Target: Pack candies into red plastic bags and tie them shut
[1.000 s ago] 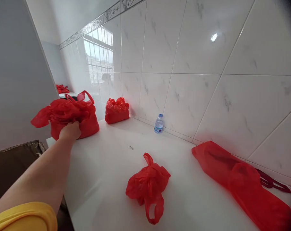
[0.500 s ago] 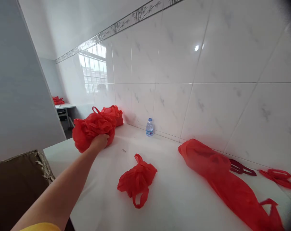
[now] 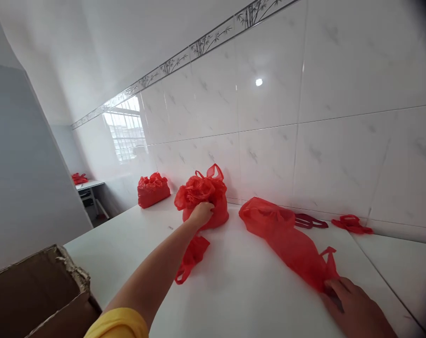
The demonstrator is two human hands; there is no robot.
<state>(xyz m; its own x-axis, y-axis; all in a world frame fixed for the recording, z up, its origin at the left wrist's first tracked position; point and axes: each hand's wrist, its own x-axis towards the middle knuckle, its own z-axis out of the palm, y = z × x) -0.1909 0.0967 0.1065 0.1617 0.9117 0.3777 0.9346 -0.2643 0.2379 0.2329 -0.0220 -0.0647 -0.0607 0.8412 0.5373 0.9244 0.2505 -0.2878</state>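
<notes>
My left hand (image 3: 201, 214) is closed on the front of a bulging red plastic bag (image 3: 218, 217) beside the wall, its top gathered and its loop handles sticking up. Just in front of it, partly covered by my forearm, lies a small crumpled red plastic bag (image 3: 196, 253). At the lower right, the fingers of my right hand (image 3: 357, 303) are closed on the near end of a long red plastic bag (image 3: 290, 246), which stretches flat across the table towards the wall. What the long bag holds, if anything, I cannot make out.
Another full red bag (image 3: 153, 191) stands farther back on the white table (image 3: 244, 291). A dark red strap-like piece (image 3: 310, 221) and a red scrap (image 3: 352, 224) lie by the tiled wall. An open cardboard box (image 3: 70, 267) with a torn edge is at the lower left.
My left hand has carried the bulging bag rightwards along the wall, where the water bottle is now out of sight. My right hand has come into view at the long bag's end.
</notes>
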